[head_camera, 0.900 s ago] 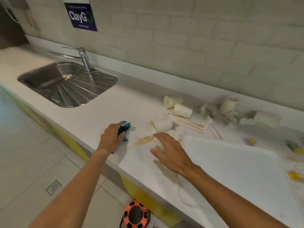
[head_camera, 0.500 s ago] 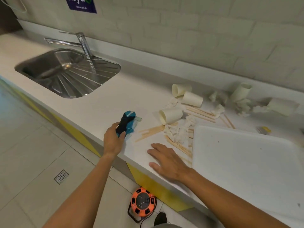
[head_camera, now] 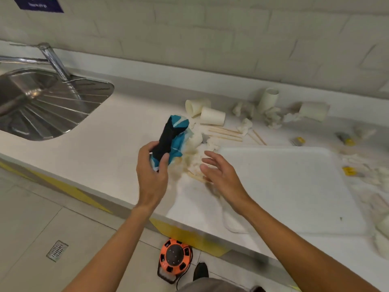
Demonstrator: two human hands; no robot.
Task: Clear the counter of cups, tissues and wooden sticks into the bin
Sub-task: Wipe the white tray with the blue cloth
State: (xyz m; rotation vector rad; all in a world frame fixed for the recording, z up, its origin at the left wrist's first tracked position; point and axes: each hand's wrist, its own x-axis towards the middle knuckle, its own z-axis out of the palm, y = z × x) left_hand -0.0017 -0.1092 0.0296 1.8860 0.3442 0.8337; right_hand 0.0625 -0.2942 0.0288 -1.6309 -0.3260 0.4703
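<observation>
My left hand [head_camera: 152, 169] grips a blue and black folded cloth bundle [head_camera: 171, 140], raised above the white counter [head_camera: 105, 148]. My right hand [head_camera: 221, 175] hovers open, fingers spread, over blurred tissues and wooden sticks [head_camera: 195, 167] near the counter's front edge. Behind them lie two tipped paper cups [head_camera: 212, 116] [head_camera: 195, 106], more wooden sticks [head_camera: 226, 133] and crumpled tissues [head_camera: 245, 125]. Further right a paper cup [head_camera: 268, 100] leans upright and another cup [head_camera: 313, 111] lies on its side among tissues [head_camera: 273, 119]. No bin is in view.
A steel sink [head_camera: 42, 102] with a tap [head_camera: 52, 60] sits at the left. A large white tray [head_camera: 290, 186] lies on the counter at the right, with small yellow packets [head_camera: 299, 141] and tissues beyond it. An orange cable reel [head_camera: 175, 258] stands on the floor below.
My left hand has lifted the blue and black bundle off the counter and moved right. My right hand has risen from the counter and now hovers over the tissues and sticks, which look blurred.
</observation>
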